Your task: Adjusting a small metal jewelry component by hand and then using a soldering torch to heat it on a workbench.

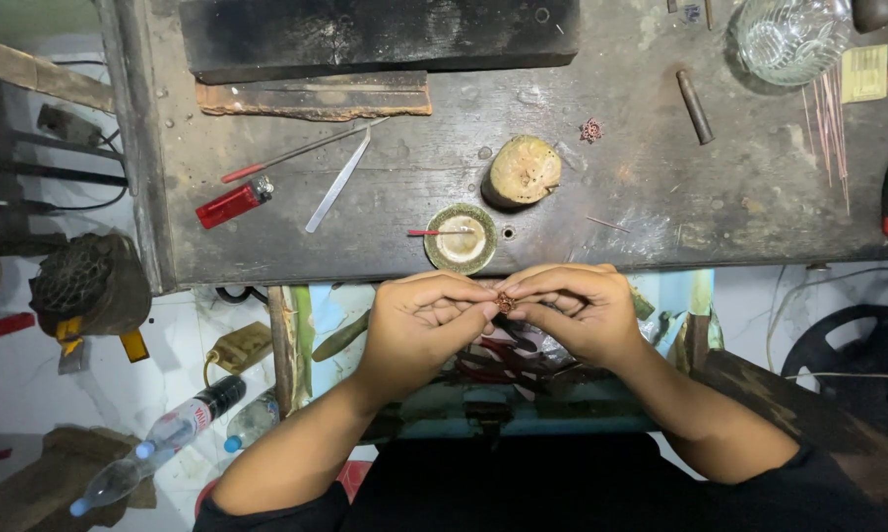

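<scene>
- Head view: left hand (419, 325) and right hand (572, 310) meet fingertip to fingertip just below the near edge of the tabletop (660, 187). Both are pinched together on a small reddish-copper ornament (505, 302), held between the two.
- Just beyond the hands, a round brass-coloured dish (460, 239) sits at the tabletop edge, with a thin red-handled pick (434, 233) lying across it.
- Further out from the hands, a cut wooden stump (523, 170) stands on end; a second small copper ornament (591, 130) lies beyond the right hand.
- Out past the left hand: flat metal tweezers (338, 182), a red lighter (233, 203), a long thin red-handled tool (296, 153) and a rusty flat bar (316, 99) below a dark block (375, 34).
- Far beyond the right hand: a dark metal rod (694, 106), a cut-glass bowl (789, 34) and thin copper wires (830, 123).
- Tabletop: dark, worn, stained and pitted wood.
- Under the hands, an open drawer (523, 394) holds red-handled tools.
- Floor to the left-hand side: pale tiles (178, 335), two plastic bottles (158, 443).
</scene>
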